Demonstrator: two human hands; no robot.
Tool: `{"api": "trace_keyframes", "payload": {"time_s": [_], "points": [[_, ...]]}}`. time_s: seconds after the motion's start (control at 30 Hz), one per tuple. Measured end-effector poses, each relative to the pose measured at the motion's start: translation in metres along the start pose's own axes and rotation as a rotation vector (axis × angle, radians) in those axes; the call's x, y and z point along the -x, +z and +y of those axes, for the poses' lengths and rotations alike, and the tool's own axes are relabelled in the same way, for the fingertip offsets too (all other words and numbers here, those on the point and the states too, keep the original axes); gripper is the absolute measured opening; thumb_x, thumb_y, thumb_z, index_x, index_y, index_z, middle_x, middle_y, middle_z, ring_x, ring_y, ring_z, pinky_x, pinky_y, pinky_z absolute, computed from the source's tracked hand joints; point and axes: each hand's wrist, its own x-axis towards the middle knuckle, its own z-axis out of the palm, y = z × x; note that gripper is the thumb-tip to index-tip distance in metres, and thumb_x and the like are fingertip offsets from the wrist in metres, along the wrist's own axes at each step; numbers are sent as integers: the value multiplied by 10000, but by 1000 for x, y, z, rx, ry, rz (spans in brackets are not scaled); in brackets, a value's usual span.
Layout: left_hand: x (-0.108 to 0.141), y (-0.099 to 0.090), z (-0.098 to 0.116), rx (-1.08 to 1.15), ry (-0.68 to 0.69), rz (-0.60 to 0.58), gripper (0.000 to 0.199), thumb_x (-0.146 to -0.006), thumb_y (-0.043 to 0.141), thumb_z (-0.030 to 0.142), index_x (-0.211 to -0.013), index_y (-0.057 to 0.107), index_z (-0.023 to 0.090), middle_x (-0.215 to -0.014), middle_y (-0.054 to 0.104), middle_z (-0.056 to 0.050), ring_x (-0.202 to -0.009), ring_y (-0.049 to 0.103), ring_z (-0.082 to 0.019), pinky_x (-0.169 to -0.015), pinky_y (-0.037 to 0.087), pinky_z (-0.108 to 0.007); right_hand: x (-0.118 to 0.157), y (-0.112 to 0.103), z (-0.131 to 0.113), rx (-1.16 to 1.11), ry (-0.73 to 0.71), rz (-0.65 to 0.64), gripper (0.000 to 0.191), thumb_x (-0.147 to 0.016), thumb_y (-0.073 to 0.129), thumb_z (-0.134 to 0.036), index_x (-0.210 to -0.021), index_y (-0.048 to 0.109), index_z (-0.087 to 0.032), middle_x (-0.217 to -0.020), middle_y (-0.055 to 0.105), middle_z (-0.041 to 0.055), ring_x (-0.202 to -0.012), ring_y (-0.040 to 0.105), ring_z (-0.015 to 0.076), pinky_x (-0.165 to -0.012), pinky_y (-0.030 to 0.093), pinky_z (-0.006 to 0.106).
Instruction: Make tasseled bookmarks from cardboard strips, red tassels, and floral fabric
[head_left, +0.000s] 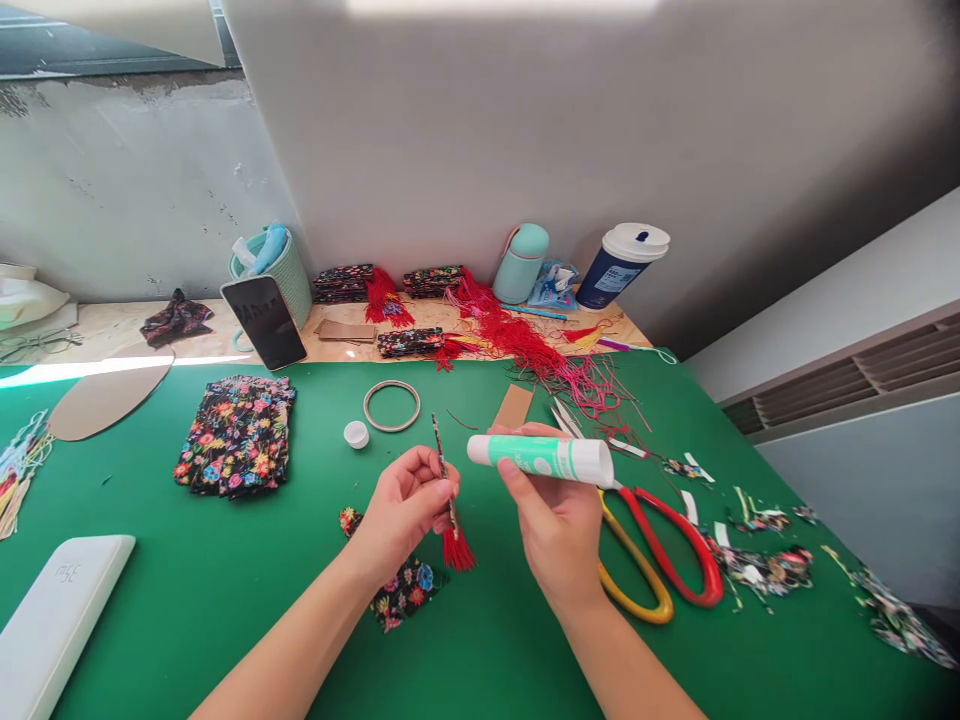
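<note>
My left hand [411, 508] pinches a thin, flat piece covered in floral fabric [441, 450], seen nearly edge-on, with a red tassel [457, 550] hanging from its lower end. Beside it, my right hand [559, 525] is wrapped round a green and white glue stick [541, 457], whose white end points left toward the fabric piece without touching it. A black floral cloth scrap [409, 592] lies on the green mat under my left hand. The small white cap [356, 434] sits on the mat near a round hoop [391, 384].
Large scissors [709, 575] with red and yellow handles lie right of my right hand. Folded floral cloth [236, 435], a phone [264, 322] and a white device [66, 620] are left. Red cords [517, 335], a bottle [520, 265] and a cup [621, 265] stand or lie behind.
</note>
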Motion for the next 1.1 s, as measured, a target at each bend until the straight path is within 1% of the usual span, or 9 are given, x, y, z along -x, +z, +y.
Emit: {"api": "trace_keyframes", "payload": {"time_s": [0.17, 0.27, 0.37, 0.47, 0.57, 0.73, 0.83, 0.93, 1.1], "points": [[-3, -1, -3, -52, 1, 1, 418, -623, 767, 388, -723, 419, 179, -665, 512, 47, -432, 342, -17, -424, 297, -184, -1, 0, 0, -11, 5, 5, 299, -739, 719, -256, -998, 569, -250, -1009, 614, 46, -990, 640, 235, -839, 549, 394], [-3, -2, -5, -39, 10, -7, 403, -635, 769, 361, -732, 425, 177, -681, 514, 42, -462, 356, -24, -435, 288, -179, 0, -1, 1, -30, 27, 3, 316, -736, 723, -252, -1009, 563, -253, -1005, 628, 44, -963, 646, 226, -840, 539, 394], [-1, -2, -4, 12, 19, -35, 351, -680, 739, 332, -761, 434, 181, -732, 531, 30, -507, 380, -35, -479, 325, -186, 1, -2, 1, -30, 45, 13, 321, -729, 730, -265, -1005, 567, -244, -988, 644, 53, -954, 646, 231, -820, 536, 394], [2, -2, -3, 58, 13, -68, 312, -758, 657, 393, -764, 428, 182, -761, 545, 12, -505, 351, -38, -494, 341, -195, 1, -2, 1, -26, 46, 19, 315, -721, 735, -269, -994, 579, -247, -974, 648, 46, -954, 644, 232, -813, 532, 391], [3, -2, -2, 37, -4, -65, 300, -817, 587, 430, -769, 422, 184, -724, 515, 20, -498, 338, -44, -470, 321, -187, 1, -2, 1, -26, 38, 17, 306, -719, 736, -267, -987, 589, -254, -992, 634, 39, -936, 646, 228, -769, 542, 371], [3, -3, -3, -20, 2, -82, 297, -841, 557, 443, -792, 410, 190, -663, 472, 44, -468, 307, -38, -436, 279, -170, 1, -1, 2, -33, 48, -3, 304, -728, 730, -262, -995, 584, -247, -969, 651, 43, -900, 654, 213, -748, 549, 346], [3, -3, -3, -40, -11, -118, 308, -843, 552, 448, -784, 385, 196, -655, 461, 51, -474, 343, -42, -434, 284, -166, 1, -2, 1, -34, 54, -18, 309, -733, 727, -260, -1001, 573, -242, -971, 664, 47, -833, 670, 201, -723, 553, 337], [3, -3, -3, -34, -21, -114, 305, -855, 538, 438, -775, 359, 205, -666, 462, 57, -473, 352, -44, -438, 296, -167, 1, -2, 1, -33, 58, -25, 310, -736, 726, -256, -1004, 569, -242, -975, 668, 44, -798, 675, 189, -715, 551, 329], [3, -4, -2, -1, -21, -109, 303, -883, 469, 465, -774, 385, 195, -695, 477, 39, -495, 300, -48, -468, 305, -168, 0, -2, 3, -23, 51, -12, 305, -729, 731, -262, -992, 579, -242, -978, 658, 44, -872, 665, 201, -737, 550, 328]]}}
